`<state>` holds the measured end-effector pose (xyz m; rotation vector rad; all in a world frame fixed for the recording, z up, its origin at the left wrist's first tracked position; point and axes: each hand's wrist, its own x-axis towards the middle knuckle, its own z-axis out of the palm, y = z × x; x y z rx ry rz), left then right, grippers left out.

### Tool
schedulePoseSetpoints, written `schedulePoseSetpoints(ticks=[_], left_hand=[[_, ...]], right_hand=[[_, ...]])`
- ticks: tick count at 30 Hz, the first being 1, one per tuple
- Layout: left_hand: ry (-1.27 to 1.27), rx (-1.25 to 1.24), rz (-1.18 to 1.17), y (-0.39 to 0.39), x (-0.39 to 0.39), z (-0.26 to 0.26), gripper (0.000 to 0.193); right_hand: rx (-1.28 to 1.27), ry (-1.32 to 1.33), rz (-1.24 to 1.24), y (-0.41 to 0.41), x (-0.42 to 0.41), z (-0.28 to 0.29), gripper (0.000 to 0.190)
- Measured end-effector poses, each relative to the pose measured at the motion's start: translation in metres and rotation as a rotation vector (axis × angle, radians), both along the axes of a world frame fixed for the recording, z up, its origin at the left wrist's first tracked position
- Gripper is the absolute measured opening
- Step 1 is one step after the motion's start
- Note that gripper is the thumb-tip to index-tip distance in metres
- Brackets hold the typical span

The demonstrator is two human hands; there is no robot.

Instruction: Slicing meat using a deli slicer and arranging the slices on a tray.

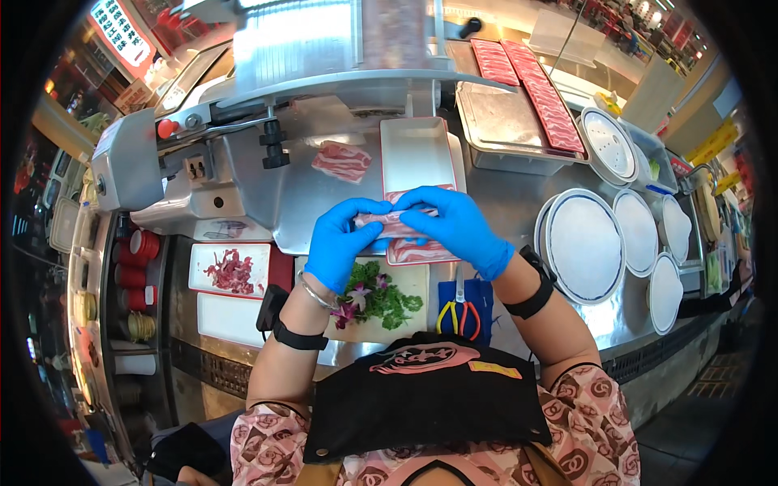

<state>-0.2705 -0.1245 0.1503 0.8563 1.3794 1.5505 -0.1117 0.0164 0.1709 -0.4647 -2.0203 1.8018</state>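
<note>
Between them, my left hand (pixel 340 240) and my right hand (pixel 453 222), both in blue gloves, grip a rolled or folded slice of marbled meat (pixel 394 224). They hold it above the near part of a white, red-rimmed tray (pixel 418 155). More meat slices (pixel 416 252) lie in that tray, partly hidden under my hands. A loose pile of thin meat slices (pixel 342 161) rests on the slicer's steel surface to the left of the tray. Behind stands a meat slicer (pixel 304 42) with a block of meat (pixel 395 33) on it, which looks blurred.
Left are a white tray of meat scraps (pixel 230 268) and another white tray (pixel 228 319). Herbs and purple flowers (pixel 377 294) lie on a pale board, beside scissors (pixel 460 313) on a blue cloth. Plates (pixel 583 246) stand right; meat rows (pixel 547 97) fill a metal tray.
</note>
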Motion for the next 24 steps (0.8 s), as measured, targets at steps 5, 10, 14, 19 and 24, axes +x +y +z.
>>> schedulePoseSetpoints(ticks=[5, 10, 14, 19, 24], left_hand=[[0.374, 0.344, -0.178, 0.041, -0.031, -0.002, 0.026], [0.374, 0.079, 0.195, 0.084, -0.101, -0.005, 0.036], [1.377, -0.031, 0.304, 0.088, -0.138, -0.044, 0.034], [1.377, -0.147, 0.299, 0.075, -0.130, -0.050, 0.025], [0.627, 0.141, 0.439, 0.041, -0.095, -0.041, 0.014]], right_hand=[[-0.155, -0.094, -0.012, 0.033, -0.004, 0.004, 0.020], [0.281, -0.048, -0.133, 0.068, -0.010, -0.011, 0.016], [0.509, -0.027, -0.098, 0.067, -0.014, -0.021, 0.015], [0.625, -0.026, -0.056, 0.076, -0.015, -0.033, 0.012], [0.698, -0.044, 0.012, 0.077, -0.018, -0.035, 0.015]])
